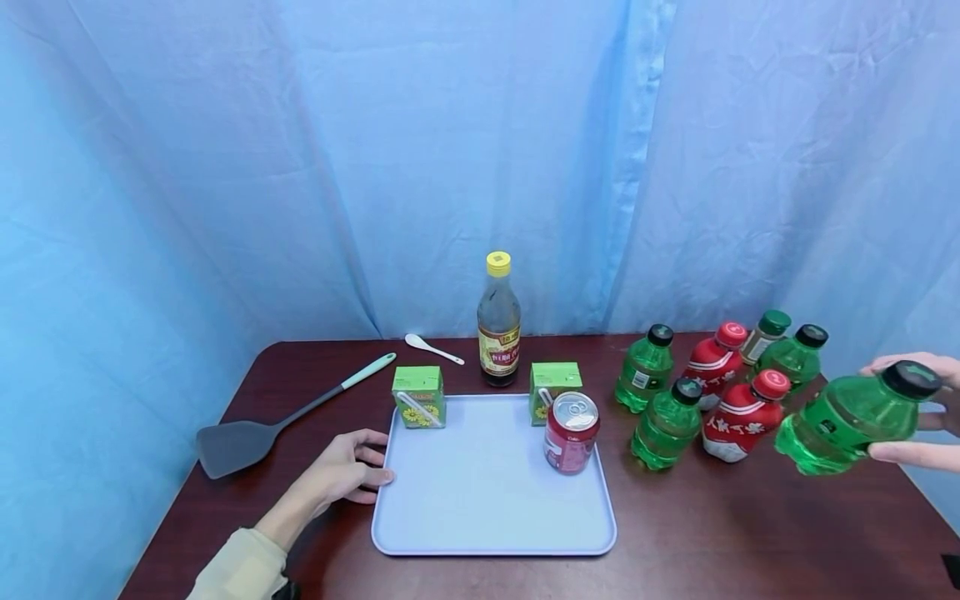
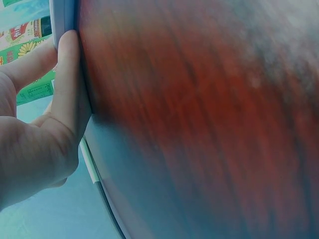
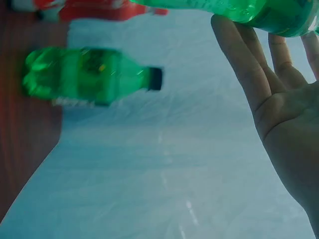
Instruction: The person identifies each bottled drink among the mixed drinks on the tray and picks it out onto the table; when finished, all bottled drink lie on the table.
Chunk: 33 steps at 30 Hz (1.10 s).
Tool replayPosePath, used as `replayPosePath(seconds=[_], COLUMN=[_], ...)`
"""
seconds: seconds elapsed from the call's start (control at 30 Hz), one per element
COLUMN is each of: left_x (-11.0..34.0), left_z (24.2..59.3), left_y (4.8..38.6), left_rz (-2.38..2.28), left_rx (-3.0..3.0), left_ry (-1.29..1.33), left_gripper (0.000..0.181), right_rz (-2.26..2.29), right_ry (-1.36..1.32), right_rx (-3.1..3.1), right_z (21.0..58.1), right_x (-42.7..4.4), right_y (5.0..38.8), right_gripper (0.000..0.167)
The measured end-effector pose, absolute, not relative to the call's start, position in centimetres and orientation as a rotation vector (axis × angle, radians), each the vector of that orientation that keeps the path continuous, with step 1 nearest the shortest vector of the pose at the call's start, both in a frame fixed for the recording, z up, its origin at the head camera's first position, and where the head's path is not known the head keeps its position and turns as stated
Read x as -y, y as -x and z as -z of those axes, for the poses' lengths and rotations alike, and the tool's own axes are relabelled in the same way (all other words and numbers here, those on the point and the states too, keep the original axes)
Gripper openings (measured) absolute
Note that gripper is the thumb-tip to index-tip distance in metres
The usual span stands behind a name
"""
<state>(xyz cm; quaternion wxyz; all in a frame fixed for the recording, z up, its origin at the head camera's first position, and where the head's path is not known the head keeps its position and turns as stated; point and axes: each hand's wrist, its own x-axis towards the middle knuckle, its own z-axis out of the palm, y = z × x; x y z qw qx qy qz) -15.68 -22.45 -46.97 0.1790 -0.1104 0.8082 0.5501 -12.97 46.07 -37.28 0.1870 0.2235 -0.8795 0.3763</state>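
Note:
On the right, my right hand holds a green soda bottle with a black cap. Thumb and fingers lie on opposite sides of this bottle, which tilts above the table; part of it also shows in the right wrist view. My left hand touches the left edge of a pale tray, its fingers fairly straight against the rim in the left wrist view. A red cola can stands at the tray's right side. Two green drink cartons with straws stand at its far corners.
Green soda bottles, red-labelled bottles and a green-capped jar cluster right of the tray. Behind it stand a yellow-capped sauce bottle and a white spoon. A spatula lies left. Blue curtains hang behind.

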Motion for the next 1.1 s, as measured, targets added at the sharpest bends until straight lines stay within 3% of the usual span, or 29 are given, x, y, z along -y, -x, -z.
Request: replayPosePath(seconds=[0.57, 1.1], left_x=[22.4, 22.6], left_z=[47.0, 47.2], left_y=[15.6, 15.7], left_rz=[-1.577, -1.561], left_rx=[-2.287, -2.301], left_ry=[0.300, 0.299], left_gripper=[0.056, 0.057], right_rz=[-1.094, -1.005], right_ry=[-0.052, 0.081], right_rx=[2.391, 2.532], right_z=[41.8, 44.1], right_x=[-48.2, -47.6], right_y=[14.1, 14.5], right_gripper=[0.084, 0.080])
